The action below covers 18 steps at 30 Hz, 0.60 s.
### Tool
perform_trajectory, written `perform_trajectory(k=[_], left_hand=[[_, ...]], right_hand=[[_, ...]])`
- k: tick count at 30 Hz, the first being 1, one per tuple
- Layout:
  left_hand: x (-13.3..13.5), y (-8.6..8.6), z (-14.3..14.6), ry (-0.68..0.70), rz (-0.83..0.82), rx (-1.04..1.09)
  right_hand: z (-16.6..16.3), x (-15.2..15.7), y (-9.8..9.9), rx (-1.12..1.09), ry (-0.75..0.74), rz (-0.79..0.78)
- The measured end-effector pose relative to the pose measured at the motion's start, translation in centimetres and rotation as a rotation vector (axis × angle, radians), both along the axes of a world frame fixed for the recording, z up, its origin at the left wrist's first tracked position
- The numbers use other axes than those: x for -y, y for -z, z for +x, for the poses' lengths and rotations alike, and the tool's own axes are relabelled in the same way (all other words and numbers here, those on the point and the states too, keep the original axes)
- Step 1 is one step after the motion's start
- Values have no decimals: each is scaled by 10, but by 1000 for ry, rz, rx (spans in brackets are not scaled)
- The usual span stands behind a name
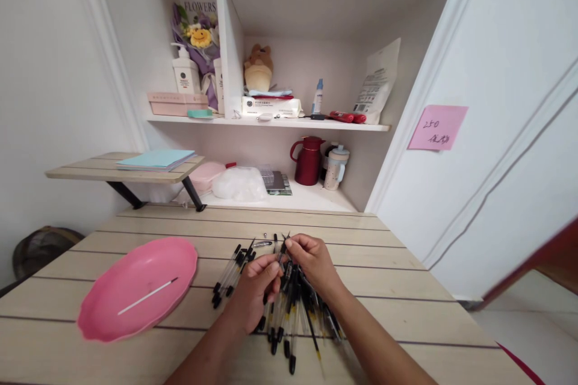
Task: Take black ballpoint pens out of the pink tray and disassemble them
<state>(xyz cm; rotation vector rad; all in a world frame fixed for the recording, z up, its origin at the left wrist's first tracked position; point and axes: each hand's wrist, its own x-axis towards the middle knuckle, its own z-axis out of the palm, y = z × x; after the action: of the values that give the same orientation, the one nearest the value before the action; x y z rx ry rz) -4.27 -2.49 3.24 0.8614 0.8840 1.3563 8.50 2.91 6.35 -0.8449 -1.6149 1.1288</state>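
My left hand (259, 281) is closed around the lower part of a clear-barrelled pen (283, 249). At the pen's dark upper end, my right hand (316, 261) pinches with thumb and fingertips; a thin pointed tip shows above them. Exactly which piece each hand grips is partly hidden by the fingers. Below and between the hands spreads a heap of clear pens (293, 325) with black caps and some yellowish ink tubes. Left of my left hand lies a smaller group of pens (229, 274). Just beyond are a small silvery pen part (262, 244) and a tiny metal bit.
At left on the slatted table (383, 325) sits a pink scalloped tray (102, 289) holding a thin white stick with a dark tip (147, 296). Behind it stands a small raised shelf (112, 169) with blue paper. A red jug (309, 161) and a tumbler (335, 168) stand at the back.
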Motion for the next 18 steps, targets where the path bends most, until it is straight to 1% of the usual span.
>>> perform_trajectory(k=[3, 5, 7, 9, 11, 12, 15, 16, 18], left_hand=[[1, -3, 0, 9, -7, 10], [1, -4, 1, 17, -17, 18], [2, -4, 2, 14, -30, 37], [3, -4, 3, 12, -44, 59], [3, -5, 4, 22, -58, 85], [3, -5, 4, 31, -59, 97], [0, -9, 1, 36, -38, 124], [-1, -10, 0, 25, -28, 130], [-5, -14, -2, -6, -16, 141]], right_hand=[[-1, 1, 1, -96, -142, -121], [-3, 2, 5, -155, -167, -189], [-8, 5, 10, -180, -137, -181], [-12, 7, 14, -176, -72, -124], [-14, 7, 14, -152, -35, -99], [-13, 6, 12, -131, -44, -106], [2, -6, 3, -28, -115, -134], [11, -12, 0, 10, -102, -120], [33, -27, -5, 106, 26, -95]])
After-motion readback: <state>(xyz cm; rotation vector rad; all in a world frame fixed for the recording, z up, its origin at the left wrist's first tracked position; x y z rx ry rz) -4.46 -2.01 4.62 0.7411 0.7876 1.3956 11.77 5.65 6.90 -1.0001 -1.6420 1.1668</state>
